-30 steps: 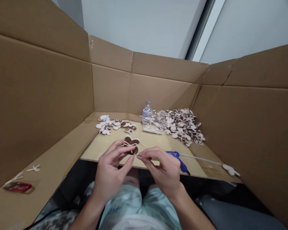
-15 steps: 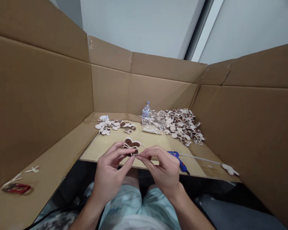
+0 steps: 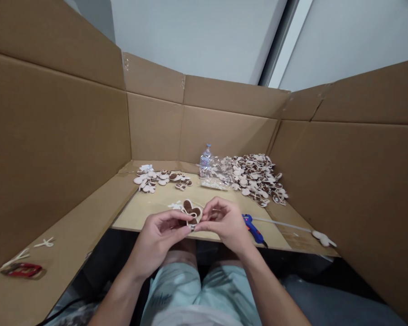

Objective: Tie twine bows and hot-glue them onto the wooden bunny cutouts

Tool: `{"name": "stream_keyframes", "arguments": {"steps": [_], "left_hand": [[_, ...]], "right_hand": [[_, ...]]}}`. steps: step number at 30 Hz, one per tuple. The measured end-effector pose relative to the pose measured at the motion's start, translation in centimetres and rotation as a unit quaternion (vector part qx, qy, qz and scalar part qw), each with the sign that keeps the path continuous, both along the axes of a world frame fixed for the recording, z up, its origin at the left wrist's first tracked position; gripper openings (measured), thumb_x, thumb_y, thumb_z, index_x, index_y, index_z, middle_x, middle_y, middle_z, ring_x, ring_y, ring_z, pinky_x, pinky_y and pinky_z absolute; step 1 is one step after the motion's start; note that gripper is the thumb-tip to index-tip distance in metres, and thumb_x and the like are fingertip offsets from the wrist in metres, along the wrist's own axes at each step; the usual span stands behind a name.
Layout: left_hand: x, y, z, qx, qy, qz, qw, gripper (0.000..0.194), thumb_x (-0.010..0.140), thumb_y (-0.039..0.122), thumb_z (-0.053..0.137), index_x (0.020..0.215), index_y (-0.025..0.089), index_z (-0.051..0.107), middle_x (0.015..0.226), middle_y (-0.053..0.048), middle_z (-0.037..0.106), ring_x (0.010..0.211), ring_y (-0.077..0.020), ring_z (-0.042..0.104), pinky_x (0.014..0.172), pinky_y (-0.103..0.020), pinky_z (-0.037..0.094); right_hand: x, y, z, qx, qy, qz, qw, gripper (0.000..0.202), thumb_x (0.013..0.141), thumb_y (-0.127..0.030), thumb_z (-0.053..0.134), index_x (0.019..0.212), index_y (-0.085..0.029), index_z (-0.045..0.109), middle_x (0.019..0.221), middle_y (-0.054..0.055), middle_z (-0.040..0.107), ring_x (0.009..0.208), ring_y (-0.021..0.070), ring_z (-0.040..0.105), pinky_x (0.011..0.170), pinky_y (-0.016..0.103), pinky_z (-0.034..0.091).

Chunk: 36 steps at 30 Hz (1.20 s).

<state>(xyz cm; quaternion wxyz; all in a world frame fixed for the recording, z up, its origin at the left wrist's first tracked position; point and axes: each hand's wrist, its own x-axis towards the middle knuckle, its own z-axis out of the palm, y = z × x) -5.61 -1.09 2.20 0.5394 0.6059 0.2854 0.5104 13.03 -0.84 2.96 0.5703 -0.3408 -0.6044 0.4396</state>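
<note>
A brown and white felt piece [image 3: 191, 209] with a cream bow is held over the front of the pale board. My left hand [image 3: 163, 235] pinches it from the left and below, thumb and fingers on its lower part. At its right edge my right hand [image 3: 224, 222] has thumb and fingertips close together on a thin cord that loops by the piece. Just right of that hand lies a blue glue gun [image 3: 253, 228] with a clear stick out of its back. Small white scraps [image 3: 175, 205] lie behind the felt piece.
A big heap of brown and white felt pieces [image 3: 258, 174] lies at the back right, beside a clear bottle [image 3: 206, 160] and plastic bag [image 3: 217, 181]. A smaller group [image 3: 146, 181] is back left. Red cutters [image 3: 23, 270] lie far left. Cardboard walls [image 3: 224, 131] surround the board [image 3: 132, 213].
The felt piece has turned and tilted in my left hand. My right hand has shifted slightly left and up, and more of the glue gun and the white scraps show now.
</note>
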Motion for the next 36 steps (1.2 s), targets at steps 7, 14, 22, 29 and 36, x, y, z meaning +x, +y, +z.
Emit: {"name": "stream_keyframes", "arguments": {"steps": [7,14,22,29,36], "left_hand": [[0.5,0.7,-0.4,-0.051,-0.012,-0.034,0.998,0.024,0.066,0.018,0.082,0.087,0.018,0.071,0.086,-0.002,0.070,0.081,-0.0129,0.063,0.076,-0.022,0.050],[1.7,1.1,-1.0,-0.064,0.010,-0.015,0.998,0.023,0.063,0.019,0.083,0.068,0.015,0.060,0.070,0.002,0.063,0.067,-0.0101,0.058,0.066,-0.020,0.047],[2.2,1.6,-2.0,-0.069,0.069,-0.006,0.995,0.017,0.063,0.022,0.082,0.077,0.015,0.074,0.080,-0.005,0.073,0.073,-0.0158,0.064,0.073,-0.027,0.049],[2.7,1.8,-3.0,-0.095,0.102,-0.070,0.988,0.015,0.071,0.023,0.074,0.085,0.018,0.077,0.087,-0.008,0.076,0.084,-0.0214,0.068,0.083,-0.034,0.049],[2.5,2.2,-3.4,-0.137,0.091,-0.158,0.974,0.023,0.070,0.027,0.076,0.091,0.018,0.071,0.092,-0.008,0.076,0.090,-0.0236,0.070,0.086,-0.037,0.050]], "right_hand": [[1.0,0.2,-0.9,0.000,0.030,0.037,0.999,0.031,0.077,-0.031,0.074,0.103,-0.019,0.061,0.071,-0.002,0.066,0.059,0.0122,0.068,0.053,0.021,0.047],[1.3,-1.3,-2.5,0.029,0.003,-0.053,0.998,0.018,0.085,-0.033,0.065,0.092,-0.018,0.070,0.069,0.002,0.072,0.054,0.0117,0.066,0.051,0.020,0.046],[3.6,-1.0,-5.0,0.014,-0.011,-0.210,0.978,0.042,0.086,-0.043,0.061,0.054,-0.015,0.060,0.052,0.004,0.066,0.047,0.0122,0.058,0.047,0.022,0.043],[3.0,-1.8,-4.7,-0.007,-0.146,0.012,0.989,0.027,0.089,-0.040,0.058,0.108,-0.020,0.062,0.082,0.001,0.066,0.067,0.0120,0.062,0.065,0.024,0.050],[3.3,-0.7,-7.1,-0.088,-0.071,0.050,0.992,0.029,0.078,-0.043,0.070,0.082,-0.016,0.061,0.068,-0.002,0.063,0.057,0.0101,0.059,0.057,0.022,0.048]]}}
